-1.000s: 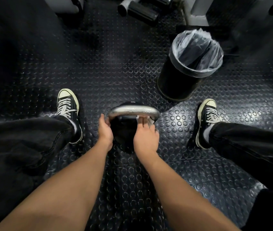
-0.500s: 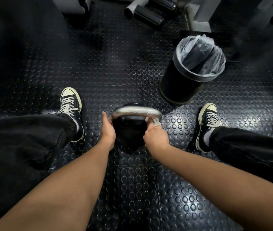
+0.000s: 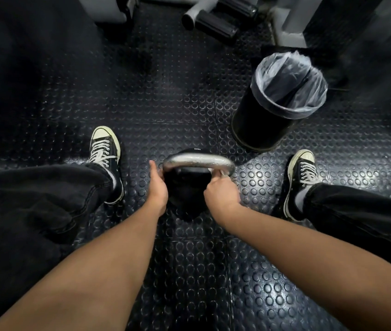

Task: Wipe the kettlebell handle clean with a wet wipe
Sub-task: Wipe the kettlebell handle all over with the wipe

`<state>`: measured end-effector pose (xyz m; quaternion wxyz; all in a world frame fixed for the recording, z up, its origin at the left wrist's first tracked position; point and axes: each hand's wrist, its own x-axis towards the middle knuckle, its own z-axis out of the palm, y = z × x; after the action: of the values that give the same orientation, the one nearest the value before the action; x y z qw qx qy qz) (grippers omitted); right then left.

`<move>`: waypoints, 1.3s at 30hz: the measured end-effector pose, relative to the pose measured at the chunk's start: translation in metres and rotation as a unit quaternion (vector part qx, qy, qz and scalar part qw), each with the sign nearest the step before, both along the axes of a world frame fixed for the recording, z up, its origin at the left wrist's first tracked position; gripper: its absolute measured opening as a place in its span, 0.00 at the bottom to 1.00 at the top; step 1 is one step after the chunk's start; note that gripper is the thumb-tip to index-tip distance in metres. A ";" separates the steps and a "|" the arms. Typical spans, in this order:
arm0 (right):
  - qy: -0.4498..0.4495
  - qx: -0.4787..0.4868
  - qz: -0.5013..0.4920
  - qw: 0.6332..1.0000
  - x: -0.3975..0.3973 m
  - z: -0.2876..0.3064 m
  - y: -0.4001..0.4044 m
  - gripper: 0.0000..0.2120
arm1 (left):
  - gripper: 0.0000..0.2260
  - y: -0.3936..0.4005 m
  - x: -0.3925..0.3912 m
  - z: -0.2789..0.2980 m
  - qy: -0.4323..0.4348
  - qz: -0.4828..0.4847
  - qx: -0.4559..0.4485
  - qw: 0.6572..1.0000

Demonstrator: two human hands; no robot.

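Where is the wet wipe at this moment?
In the head view, the wet wipe is pinched in the right hand against the right end of the kettlebell handle, low centre between the shoes; only a small pale corner shows.

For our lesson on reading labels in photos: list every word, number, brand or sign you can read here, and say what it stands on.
Kettlebell: a small pale mark on top of the body, just behind the handle; too small and blurred to read.
Shoes: no readable brand or logo shows.
Bin: no label visible.
Floor and machines: no text or signs.
So nothing here can be read.
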<state>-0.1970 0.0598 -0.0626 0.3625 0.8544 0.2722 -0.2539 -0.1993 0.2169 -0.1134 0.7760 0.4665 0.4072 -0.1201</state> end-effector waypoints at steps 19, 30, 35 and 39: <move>-0.030 0.013 0.023 0.999 -0.003 -0.011 -0.014 0.29 | 0.31 0.001 0.001 -0.009 -0.010 -0.021 0.003 1.000; -0.015 -0.028 0.048 0.998 -0.004 0.011 -0.006 0.25 | 0.31 0.001 -0.002 -0.007 -0.006 -0.028 0.028 0.999; 0.007 -0.055 0.040 0.998 -0.011 0.018 -0.019 0.16 | 0.30 0.001 -0.002 -0.010 -0.004 -0.034 0.035 0.999; -0.028 -0.011 0.054 0.998 -0.002 0.007 -0.011 0.22 | 0.31 0.002 -0.002 -0.010 -0.008 -0.033 0.030 0.999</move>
<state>-0.1988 0.0489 -0.0558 0.3929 0.8410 0.3049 -0.2129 -0.2013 0.2188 -0.1239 0.7608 0.5034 0.3887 -0.1294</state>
